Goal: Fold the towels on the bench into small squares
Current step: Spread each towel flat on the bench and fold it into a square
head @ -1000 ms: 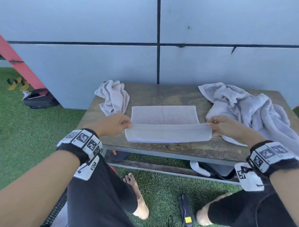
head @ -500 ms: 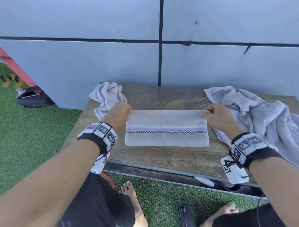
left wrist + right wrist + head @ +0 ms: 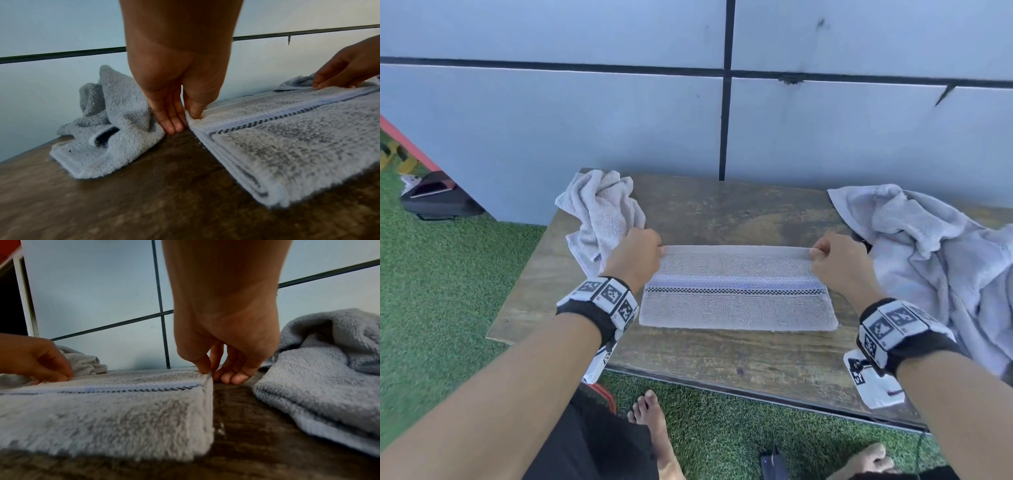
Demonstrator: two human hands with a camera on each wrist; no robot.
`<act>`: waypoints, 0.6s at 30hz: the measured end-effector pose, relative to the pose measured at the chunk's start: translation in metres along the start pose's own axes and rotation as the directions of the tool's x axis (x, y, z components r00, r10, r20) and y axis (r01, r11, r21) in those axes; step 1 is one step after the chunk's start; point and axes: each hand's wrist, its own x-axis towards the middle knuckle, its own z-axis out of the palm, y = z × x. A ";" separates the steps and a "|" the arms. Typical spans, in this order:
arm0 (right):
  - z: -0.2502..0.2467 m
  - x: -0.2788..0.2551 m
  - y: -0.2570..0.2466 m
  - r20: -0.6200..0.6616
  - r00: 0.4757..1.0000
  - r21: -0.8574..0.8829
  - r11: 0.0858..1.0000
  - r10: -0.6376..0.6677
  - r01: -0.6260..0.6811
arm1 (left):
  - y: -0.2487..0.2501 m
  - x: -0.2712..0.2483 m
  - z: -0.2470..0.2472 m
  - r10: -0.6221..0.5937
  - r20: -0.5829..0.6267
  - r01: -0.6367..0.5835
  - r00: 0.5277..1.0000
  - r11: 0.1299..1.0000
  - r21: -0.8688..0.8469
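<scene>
A pale grey towel (image 3: 738,294) with a blue and black checked stripe lies folded into a long strip across the middle of the wooden bench (image 3: 722,353). My left hand (image 3: 637,257) pinches its far left corner between thumb and fingers (image 3: 174,120). At the far right corner my right hand (image 3: 835,258) pinches the edge, thumb (image 3: 202,365) on top. In the left wrist view the folded towel (image 3: 287,146) shows several stacked layers. In the right wrist view its right end (image 3: 123,410) stands thick in front.
A crumpled small towel (image 3: 602,212) lies at the bench's far left corner, just behind my left hand. A large rumpled towel (image 3: 935,260) covers the right end. A tiled wall backs the bench. Green turf, my bare feet and a dark bag (image 3: 438,198) lie around.
Both hands carried the near edge of the towel away from me over the far half and laid it down; the striped side now faces up. They still pinch the far corners.
</scene>
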 end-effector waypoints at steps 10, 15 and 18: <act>0.000 -0.016 -0.007 -0.027 0.999 -0.080 0.996 -0.038 0.036 | 0.013 -0.008 0.001 -0.060 -0.048 0.065 0.997 0.991 0.118; -0.003 -0.038 -0.009 -0.019 0.998 -0.134 0.989 -0.066 0.063 | 0.019 -0.028 0.001 -0.073 -0.033 0.077 0.997 0.982 0.172; -0.002 -0.055 -0.008 0.001 0.995 -0.179 0.979 -0.098 0.096 | 0.022 -0.049 0.002 -0.075 -0.037 0.080 0.996 0.983 0.165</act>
